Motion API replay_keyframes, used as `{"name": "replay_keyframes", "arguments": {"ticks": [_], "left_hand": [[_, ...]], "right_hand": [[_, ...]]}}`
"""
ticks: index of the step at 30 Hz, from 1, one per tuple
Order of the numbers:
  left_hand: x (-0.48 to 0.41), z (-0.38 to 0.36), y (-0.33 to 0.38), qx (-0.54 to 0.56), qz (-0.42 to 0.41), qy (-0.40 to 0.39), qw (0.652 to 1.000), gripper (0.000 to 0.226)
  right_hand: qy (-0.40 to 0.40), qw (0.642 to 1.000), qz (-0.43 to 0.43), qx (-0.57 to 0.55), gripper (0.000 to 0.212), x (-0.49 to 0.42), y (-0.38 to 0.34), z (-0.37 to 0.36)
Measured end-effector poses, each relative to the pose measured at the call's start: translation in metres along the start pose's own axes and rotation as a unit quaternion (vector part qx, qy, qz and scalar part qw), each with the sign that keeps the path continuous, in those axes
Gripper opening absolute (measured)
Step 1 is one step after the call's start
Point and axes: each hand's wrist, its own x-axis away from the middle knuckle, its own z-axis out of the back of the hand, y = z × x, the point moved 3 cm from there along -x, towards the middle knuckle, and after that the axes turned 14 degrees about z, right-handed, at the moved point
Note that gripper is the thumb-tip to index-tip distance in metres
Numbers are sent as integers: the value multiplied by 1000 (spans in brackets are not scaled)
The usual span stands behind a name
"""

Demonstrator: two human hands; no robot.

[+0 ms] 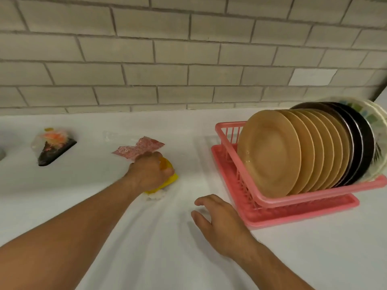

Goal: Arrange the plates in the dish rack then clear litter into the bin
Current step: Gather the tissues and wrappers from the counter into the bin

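Observation:
A pink dish rack [278, 203] stands at the right of the white counter, filled with upright plates: several tan plates [270, 153] in front, dark plates [356, 141] behind them, patterned white ones [374, 120] at the back. My left hand [149, 171] reaches to the counter's middle and grips a yellow wrapper [167, 182], with bits of clear plastic beneath it. A red patterned wrapper [139, 149] lies just behind that hand, touching the knuckles. My right hand [217, 220] hovers with relaxed fingers, holding nothing, just left of the rack.
A clear-and-black packet with orange contents [53, 146] lies at the far left of the counter [104, 206]. A grey brick-tile wall [188, 59] runs along the back. No bin is in view.

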Motion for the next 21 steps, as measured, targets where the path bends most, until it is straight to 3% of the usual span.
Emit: {"name": "replay_keyframes", "arguments": {"ticks": [4,8,12,15,18,21], "left_hand": [[-27,-19,1,-97,32,-107,989,96],[-34,-22,5,-148,24,-127,981,105],[-35,-20,3,-158,-16,-108,981,75],[-33,-11,3,-86,-21,-103,991,42],[-32,3,1,51,-17,-117,992,27],[-24,25,-4,246,-1,-143,959,17]], "right_hand": [[6,1000,-21,13,36,-7,0,-14],[26,999,-33,14,36,-24,2,-16],[57,997,-44,1,35,-46,8,-17],[59,997,-43,8,33,-66,13,-19],[77,996,-21,32,24,-94,12,-12],[123,988,22,94,19,-132,8,4]]}}
